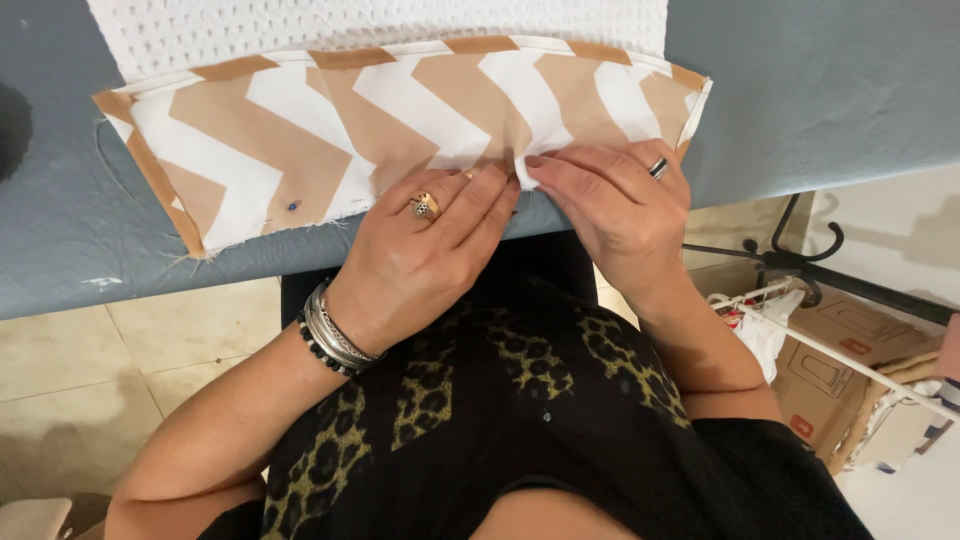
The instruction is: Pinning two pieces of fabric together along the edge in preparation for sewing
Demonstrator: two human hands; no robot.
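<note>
Black patterned top filled the bottom of the head view, and just above it both hands worked the near edge of a tan-and-white chevron fabric piece [400, 120]. Left hand [430, 235], ringed and braceleted, lay flat with its fingers [488, 195] together, pressing the hem down. Right hand [615, 205] met it fingertip to fingertip, its fingers [560, 172] pinched shut on a small fold of the fabric's edge. That fabric lay spread on the grey worktop [820, 90], running away from the fingers toward a white waffle cloth [380, 25]. Left of the fingers, a blue-headed pin [293, 206] already sat in the hem. By the look of it, the step in hand was folding and holding the hem; the next move would call for keeping that fold tight while fixing it.
</note>
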